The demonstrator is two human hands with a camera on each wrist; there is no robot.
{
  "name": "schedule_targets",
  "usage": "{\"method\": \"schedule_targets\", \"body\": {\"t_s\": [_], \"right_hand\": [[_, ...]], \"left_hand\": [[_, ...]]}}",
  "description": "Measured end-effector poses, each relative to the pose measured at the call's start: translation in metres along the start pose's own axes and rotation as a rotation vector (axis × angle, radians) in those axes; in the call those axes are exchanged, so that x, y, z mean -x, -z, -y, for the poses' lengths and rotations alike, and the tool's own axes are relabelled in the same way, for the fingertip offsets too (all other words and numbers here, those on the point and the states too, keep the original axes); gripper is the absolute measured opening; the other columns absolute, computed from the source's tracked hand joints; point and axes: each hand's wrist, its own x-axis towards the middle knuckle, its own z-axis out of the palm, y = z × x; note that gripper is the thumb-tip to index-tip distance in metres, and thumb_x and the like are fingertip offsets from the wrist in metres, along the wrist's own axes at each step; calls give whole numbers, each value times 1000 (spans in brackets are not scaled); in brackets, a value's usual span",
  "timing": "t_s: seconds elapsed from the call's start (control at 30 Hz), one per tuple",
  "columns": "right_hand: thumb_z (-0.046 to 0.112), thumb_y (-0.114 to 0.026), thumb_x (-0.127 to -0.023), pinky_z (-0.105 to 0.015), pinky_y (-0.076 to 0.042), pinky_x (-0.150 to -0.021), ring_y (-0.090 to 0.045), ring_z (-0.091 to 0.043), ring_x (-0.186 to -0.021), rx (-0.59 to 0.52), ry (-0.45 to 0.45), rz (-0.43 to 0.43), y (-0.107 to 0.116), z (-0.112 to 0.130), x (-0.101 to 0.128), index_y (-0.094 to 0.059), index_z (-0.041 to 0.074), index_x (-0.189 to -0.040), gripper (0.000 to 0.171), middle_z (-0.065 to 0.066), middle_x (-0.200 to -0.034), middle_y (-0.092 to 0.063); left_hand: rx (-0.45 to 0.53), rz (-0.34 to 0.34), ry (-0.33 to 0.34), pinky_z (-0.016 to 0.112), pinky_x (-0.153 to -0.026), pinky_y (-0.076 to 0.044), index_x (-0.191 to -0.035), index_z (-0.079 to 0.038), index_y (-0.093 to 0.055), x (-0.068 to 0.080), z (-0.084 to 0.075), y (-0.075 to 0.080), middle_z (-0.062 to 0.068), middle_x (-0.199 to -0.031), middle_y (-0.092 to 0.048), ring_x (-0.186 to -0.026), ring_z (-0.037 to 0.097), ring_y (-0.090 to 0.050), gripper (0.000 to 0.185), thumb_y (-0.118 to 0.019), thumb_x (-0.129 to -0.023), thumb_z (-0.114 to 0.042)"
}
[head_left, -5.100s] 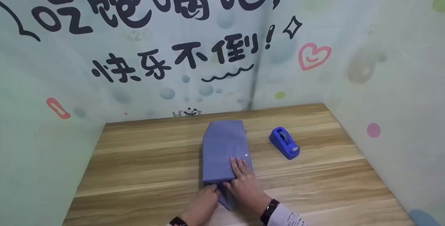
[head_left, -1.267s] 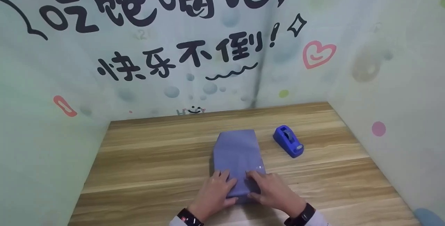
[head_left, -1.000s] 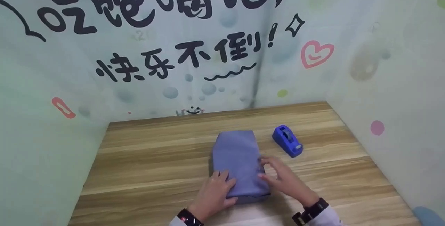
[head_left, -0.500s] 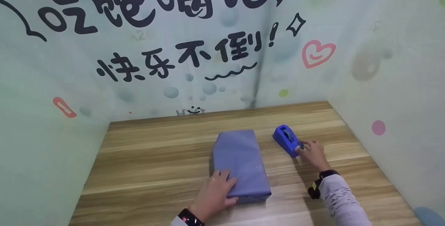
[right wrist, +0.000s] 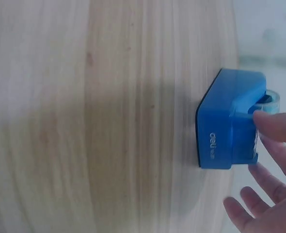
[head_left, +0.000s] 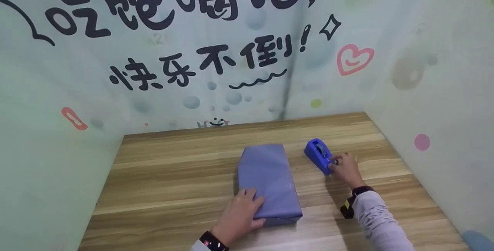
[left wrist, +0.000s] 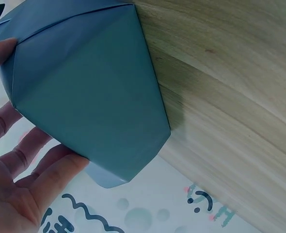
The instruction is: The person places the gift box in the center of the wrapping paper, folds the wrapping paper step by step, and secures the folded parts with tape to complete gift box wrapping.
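Note:
A box wrapped in blue-purple paper [head_left: 268, 177] lies on the table. My left hand [head_left: 238, 213] rests on its near left part, fingers spread over the top and thumb at the near end. The left wrist view shows a folded paper end of the box [left wrist: 92, 92] with the fingers along its edge. To the right stands a blue tape dispenser [head_left: 314, 152] holding a roll of clear tape [right wrist: 275, 103]. At its cutter end, my right hand [head_left: 347, 170] pinches the tape's end between thumb and index finger; the other fingers are loosely bent.
The wood-grain table [head_left: 170, 170] meets a printed cloth wall [head_left: 173, 108] at the back, with more cloth at both sides. Bands circle both wrists, and a small black device [head_left: 347, 206] hangs below the right one.
Both hands worked at the box's near end earlier. The right hand then left the box and moved right to the tape dispenser. The left hand has stayed on the box.

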Motion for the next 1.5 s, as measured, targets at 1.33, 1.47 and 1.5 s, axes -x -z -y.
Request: {"method": "schedule_targets", "body": {"t_s": [1.33,1.47,1.5], "right_hand": [[6,-52,-84,-34,-51,-78,-54,-8,-77,-517,-293,-27,15,11,0,-43,-7,-127,46,3,-83,-56],[5,-52,-84,-38,-52,-78,-55,-12,-81,-688,-354,-10,15,11,1,-36,-7,-131,50,2,-83,-55],[5,-52,-84,-37,-53,-76,-55,-13,-80,-704,-357,-12,15,11,1,-35,-7,-131,51,2,-82,-54]], "left_hand": [[-63,-44,0,35,-60,-51,-103,-19,-58,0,1,-2,7,-105,-56,-86,24,-54,48,-65,-71,-54],[-54,-45,0,37,-61,-51,-104,-19,-58,0,0,-2,8,-107,-57,-89,25,-54,49,-64,-71,-54],[-52,-42,0,37,-61,-51,-105,-19,-58,0,-1,-2,8,-108,-57,-90,25,-54,49,-64,-71,-54]]}}
